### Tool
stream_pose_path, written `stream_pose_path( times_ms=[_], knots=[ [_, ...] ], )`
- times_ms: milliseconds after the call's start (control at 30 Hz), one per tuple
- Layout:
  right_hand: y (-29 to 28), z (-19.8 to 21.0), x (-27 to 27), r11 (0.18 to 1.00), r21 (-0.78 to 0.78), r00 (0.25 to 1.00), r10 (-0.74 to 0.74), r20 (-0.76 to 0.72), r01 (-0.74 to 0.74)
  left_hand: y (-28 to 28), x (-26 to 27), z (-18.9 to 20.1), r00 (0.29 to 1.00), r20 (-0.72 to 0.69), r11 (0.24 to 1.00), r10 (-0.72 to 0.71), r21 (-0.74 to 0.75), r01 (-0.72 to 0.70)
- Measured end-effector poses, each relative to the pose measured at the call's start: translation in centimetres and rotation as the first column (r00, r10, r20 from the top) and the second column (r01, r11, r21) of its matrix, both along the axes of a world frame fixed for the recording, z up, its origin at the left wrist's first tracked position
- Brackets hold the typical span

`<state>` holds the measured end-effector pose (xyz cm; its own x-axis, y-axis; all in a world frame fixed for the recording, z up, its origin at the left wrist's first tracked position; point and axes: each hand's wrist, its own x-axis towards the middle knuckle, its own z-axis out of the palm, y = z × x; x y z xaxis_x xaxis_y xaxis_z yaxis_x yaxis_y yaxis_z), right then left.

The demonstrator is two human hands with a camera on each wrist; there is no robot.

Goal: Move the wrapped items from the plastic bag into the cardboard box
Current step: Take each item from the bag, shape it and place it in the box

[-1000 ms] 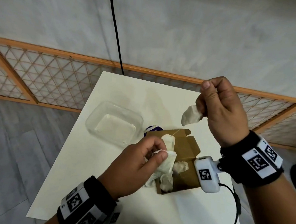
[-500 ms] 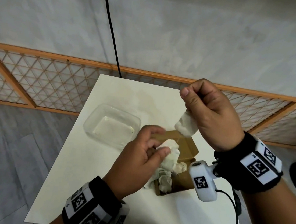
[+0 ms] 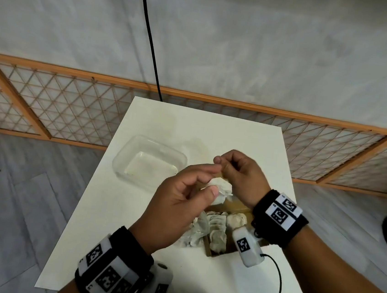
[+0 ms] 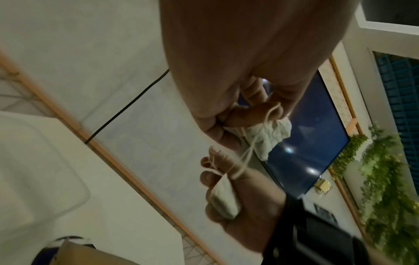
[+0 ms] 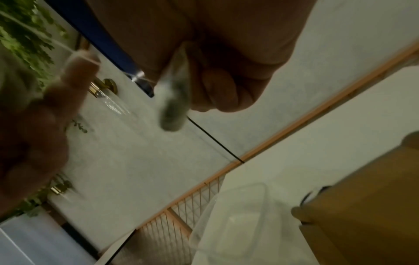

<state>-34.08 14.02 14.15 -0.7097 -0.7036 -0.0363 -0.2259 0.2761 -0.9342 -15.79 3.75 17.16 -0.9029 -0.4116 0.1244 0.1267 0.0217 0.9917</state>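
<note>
Several wrapped items (image 3: 218,230) are already lying in the cardboard box (image 3: 236,207), so I am judging the task partly done; my left hand (image 3: 176,206) is pinching a crumpled white wrapper (image 4: 269,136); just beyond, my right hand (image 3: 237,174) is gripping one small item (image 4: 224,197), its strings tangling between both hands; the plastic bag I cannot identify.

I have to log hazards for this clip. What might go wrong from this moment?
1. Thin strings run from the wrapped item in the right hand to the crumpled wrap the left hand pinches; separating the hands could snag or tear something.
2. Both hands work above the cardboard box, where wrapped items already lie; a jerk might knock it or miss it.
</note>
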Motion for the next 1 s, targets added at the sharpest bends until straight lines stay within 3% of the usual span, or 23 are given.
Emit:
stream_pose_path(
  times_ms=[233, 367, 467, 667, 867, 1000],
  knots=[
    [1.8, -4.8, 2.4, 0.986, 0.157, 0.998, 0.062, -0.013, -0.059, -1.3, -0.2, 0.8, 0.998, -0.062, 0.965, -0.023, 0.258, 0.038],
    [3.4, -6.7, 1.8, 0.972, 0.234, 0.998, -0.016, 0.053, 0.003, -2.1, -0.3, 0.7, 0.997, -0.052, 0.957, 0.050, 0.287, -0.033],
    [4.4, -6.3, 0.8, 0.955, 0.288, 0.997, -0.075, 0.008, 0.069, -2.4, -0.4, 0.7, 0.993, -0.015, 0.967, 0.120, 0.226, -0.114],
    [3.9, -0.5, 0.4, 0.994, 0.098, 0.994, -0.038, -0.100, 0.048, -2.5, -0.8, -0.4, 0.971, 0.108, 0.961, 0.215, 0.153, -0.230],
    [2.1, 5.4, 1.3, 0.984, -0.158, 0.996, 0.087, 0.024, -0.082, -1.6, -1.4, -0.8, 0.944, 0.175, 0.955, 0.281, 0.045, -0.293],
    [0.6, 6.2, 2.4, 0.970, -0.199, 0.988, 0.150, 0.031, -0.141, -0.5, -1.4, -0.2, 0.956, 0.163, 0.970, 0.242, -0.064, -0.235]
  ],
)
